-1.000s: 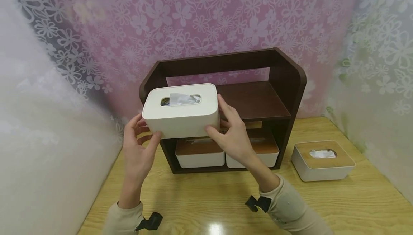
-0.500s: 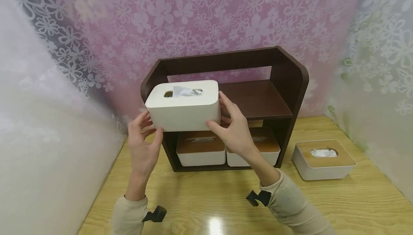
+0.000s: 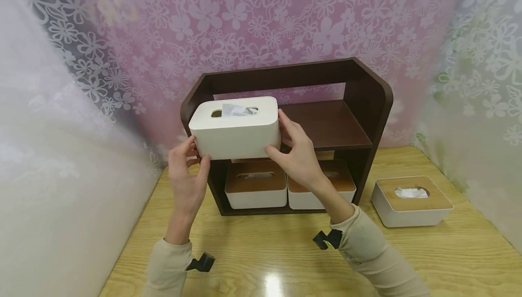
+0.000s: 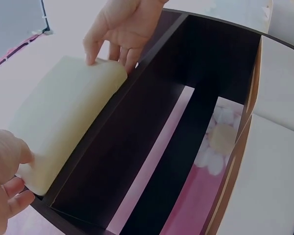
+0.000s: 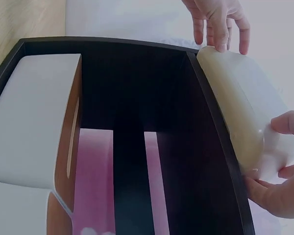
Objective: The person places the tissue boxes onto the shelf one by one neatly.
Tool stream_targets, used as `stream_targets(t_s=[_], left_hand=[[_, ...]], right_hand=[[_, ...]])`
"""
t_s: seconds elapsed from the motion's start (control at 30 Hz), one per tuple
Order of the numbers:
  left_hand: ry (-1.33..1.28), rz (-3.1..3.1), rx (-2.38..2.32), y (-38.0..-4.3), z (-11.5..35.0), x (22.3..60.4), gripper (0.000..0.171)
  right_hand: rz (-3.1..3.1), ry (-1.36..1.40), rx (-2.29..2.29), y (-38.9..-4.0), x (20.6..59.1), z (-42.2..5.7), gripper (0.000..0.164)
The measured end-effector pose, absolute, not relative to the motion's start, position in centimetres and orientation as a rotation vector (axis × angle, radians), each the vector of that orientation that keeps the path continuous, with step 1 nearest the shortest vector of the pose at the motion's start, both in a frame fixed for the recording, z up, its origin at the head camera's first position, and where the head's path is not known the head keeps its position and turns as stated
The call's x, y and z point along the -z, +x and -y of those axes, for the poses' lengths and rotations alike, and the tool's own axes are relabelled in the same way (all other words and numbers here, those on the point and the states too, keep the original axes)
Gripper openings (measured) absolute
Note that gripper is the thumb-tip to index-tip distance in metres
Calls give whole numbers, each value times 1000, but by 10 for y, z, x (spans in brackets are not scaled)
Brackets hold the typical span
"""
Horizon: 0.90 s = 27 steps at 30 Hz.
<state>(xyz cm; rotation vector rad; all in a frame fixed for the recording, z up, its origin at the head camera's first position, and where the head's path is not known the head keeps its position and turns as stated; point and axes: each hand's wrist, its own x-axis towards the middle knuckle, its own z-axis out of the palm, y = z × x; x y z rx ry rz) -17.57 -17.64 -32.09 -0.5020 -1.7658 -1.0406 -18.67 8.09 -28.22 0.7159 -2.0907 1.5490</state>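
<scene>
Both hands hold a white tissue box (image 3: pixel 236 140) by its two ends, in front of the upper left of a dark brown shelf (image 3: pixel 326 124). A white tissue pokes out of the oval slot in its lid. My left hand (image 3: pixel 187 183) grips the left end, thumb on the front face and fingers at the side. On the right end, my right hand (image 3: pixel 299 158) has its thumb on the front and its fingers round the side. In the left wrist view the box (image 4: pixel 73 112) lies along the edge of the shelf board; whether it bears on it I cannot tell.
Two tissue boxes with wooden lids, a left one (image 3: pixel 256 188) and a right one (image 3: pixel 306 199), stand side by side in the lower compartment. Another wooden-lidded tissue box (image 3: pixel 412 202) is on the wooden table (image 3: pixel 261 251) right of the shelf. Patterned walls enclose the table.
The held tissue box has moved up, slightly right and further towards the shelf, with both hands keeping their grip. The other tissue boxes have stayed in place.
</scene>
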Motion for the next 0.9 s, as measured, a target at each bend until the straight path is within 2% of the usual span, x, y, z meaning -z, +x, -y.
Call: stream_targets(t_s=[0.9], left_hand=[[-322,1830,723,-186,151,307,35]], right_hand=[[2175,655,-1557,-214,272,-83,80]])
